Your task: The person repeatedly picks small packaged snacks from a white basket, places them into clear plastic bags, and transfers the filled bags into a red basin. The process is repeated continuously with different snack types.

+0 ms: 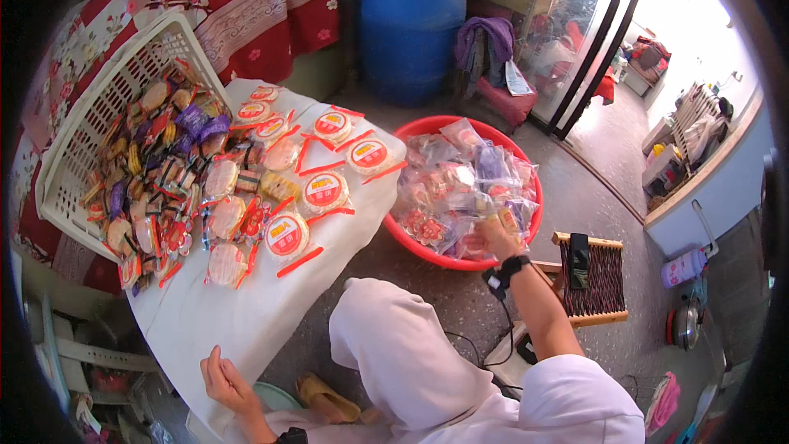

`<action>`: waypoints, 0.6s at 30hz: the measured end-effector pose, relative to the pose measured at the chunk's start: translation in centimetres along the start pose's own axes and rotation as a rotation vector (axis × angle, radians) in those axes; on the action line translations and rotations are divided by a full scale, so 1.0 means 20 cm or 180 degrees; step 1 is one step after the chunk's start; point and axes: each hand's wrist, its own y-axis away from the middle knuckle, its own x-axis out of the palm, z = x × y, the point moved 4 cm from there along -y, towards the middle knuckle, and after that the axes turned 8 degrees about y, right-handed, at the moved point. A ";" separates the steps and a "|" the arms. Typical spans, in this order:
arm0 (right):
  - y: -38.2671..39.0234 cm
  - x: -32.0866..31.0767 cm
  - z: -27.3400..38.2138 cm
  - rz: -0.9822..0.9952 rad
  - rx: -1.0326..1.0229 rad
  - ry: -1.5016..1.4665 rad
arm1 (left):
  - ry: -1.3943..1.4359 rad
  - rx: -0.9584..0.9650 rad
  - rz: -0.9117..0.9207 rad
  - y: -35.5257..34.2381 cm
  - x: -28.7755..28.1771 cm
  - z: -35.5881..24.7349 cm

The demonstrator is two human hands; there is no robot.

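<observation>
Bare white tablecloth point(205, 312) near the left hand point(223, 382) lies free; beyond, round red-labelled snack packets point(288, 234) (tightly crowded) and a white plastic lattice basket point(90, 127) block passage.

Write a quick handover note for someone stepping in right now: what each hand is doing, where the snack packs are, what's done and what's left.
Left hand: open, resting on the near edge of the white table.
Right hand: reaching into the red basin on the floor, fingers on a clear bagged pack; grip unclear.
Done: round red-labelled packs lie spread on the table beside the tilted white basket of mixed snacks.
Left: the basin remains heaped with packs.
</observation>
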 end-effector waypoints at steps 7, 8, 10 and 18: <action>0.60 0.71 0.42 0.1122 -0.1205 0.0607 | 0.0141 0.0025 -0.0315 -0.06 -0.05 -0.04; 0.70 0.89 0.56 0.1417 -0.1656 0.0814 | 0.0189 0.0041 -0.0392 -0.06 -0.09 -0.05; 0.98 1.15 0.77 0.1594 -0.1863 0.0979 | 0.0030 -0.0276 -0.0749 -0.06 -0.23 -0.04; 1.73 2.12 0.79 0.3629 -0.2287 0.1404 | -0.0404 -0.1307 -0.1956 0.45 -0.91 0.29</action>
